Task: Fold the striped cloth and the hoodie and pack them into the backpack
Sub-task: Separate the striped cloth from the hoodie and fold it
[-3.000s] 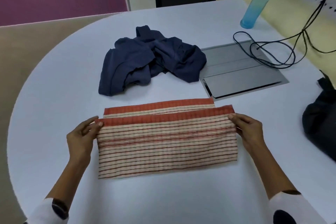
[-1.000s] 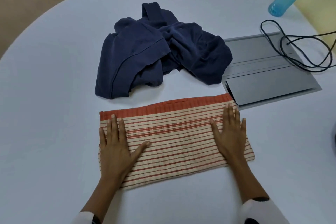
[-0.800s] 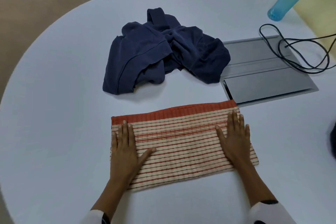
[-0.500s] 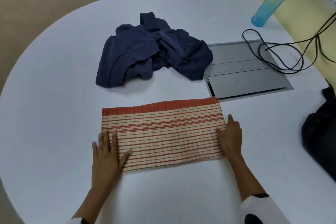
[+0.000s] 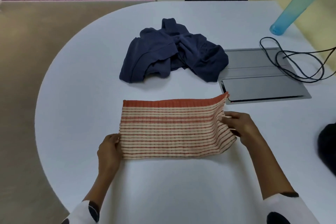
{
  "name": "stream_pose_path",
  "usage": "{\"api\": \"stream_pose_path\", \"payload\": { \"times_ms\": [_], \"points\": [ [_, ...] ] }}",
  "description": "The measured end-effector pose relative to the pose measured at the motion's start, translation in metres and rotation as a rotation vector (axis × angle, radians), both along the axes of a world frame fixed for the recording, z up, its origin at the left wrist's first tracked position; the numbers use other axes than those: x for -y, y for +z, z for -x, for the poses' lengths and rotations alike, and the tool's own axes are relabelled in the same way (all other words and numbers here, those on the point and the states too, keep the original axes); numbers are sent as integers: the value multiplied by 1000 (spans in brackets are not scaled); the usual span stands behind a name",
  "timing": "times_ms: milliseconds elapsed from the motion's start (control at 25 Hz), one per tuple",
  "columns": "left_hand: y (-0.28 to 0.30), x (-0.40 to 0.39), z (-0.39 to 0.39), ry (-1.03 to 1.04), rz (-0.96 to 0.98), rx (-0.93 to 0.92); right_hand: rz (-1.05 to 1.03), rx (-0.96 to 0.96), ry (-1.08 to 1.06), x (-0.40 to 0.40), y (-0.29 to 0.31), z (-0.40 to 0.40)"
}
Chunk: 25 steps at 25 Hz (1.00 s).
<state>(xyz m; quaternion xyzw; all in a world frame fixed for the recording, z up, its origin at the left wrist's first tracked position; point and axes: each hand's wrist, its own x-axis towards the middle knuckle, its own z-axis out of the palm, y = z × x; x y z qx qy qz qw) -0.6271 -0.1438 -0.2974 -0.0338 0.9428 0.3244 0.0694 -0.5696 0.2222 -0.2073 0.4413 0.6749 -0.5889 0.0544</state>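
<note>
The striped cloth lies folded into a long band on the white table, near the front edge. It is a ribbed weave, cream with thin rust-red lines and a solid rust border along its far side. The left hand pinches its near left corner, fingers curled on the fabric. The right hand grips the right end, which is lifted and bunched off the table. Behind it, apart from it, the navy hoodie sits in a soft crumpled heap. To the right a flat grey metal panel is set in the table, with a looped black cable across it, and a translucent blue plastic bottle beyond. A dark, blurred shape at the right edge may be the backpack. No writing is legible.
</note>
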Motion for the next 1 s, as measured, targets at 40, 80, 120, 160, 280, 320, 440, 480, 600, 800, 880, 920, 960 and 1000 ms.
{"api": "stream_pose_path", "payload": {
  "times_ms": [40,80,120,160,280,320,440,480,600,800,880,920,960,1000],
  "points": [
    [-1,3,1,17,-20,13,21,-8,40,14,7,8],
    [-2,5,2,23,-42,24,39,-11,79,29,12,18],
    [-2,6,2,21,-63,34,52,-14,118,44,14,27],
    [-2,7,2,16,-85,39,65,-22,153,61,15,37],
    [-3,10,3,15,-132,44,46,-63,249,114,10,65],
    [-4,11,3,13,-140,43,30,-68,286,132,6,73],
    [-6,15,5,-5,-138,41,-56,-82,413,181,-12,91],
    [-7,17,6,-13,-136,39,-101,-88,460,197,-18,96],
    [-10,21,9,-36,-140,39,-248,-98,626,239,-36,100],
    [-10,27,13,-29,-171,-28,-281,-17,773,279,-76,89],
    [-7,26,14,-33,-178,-80,-260,-69,736,276,-83,87],
    [-7,23,15,-66,-173,-94,-279,-135,707,271,-84,84],
    [-7,20,16,-129,-167,-83,-332,-207,685,264,-86,81],
    [-9,17,18,-225,-132,-70,-414,-276,676,255,-89,76]
  ]
}}
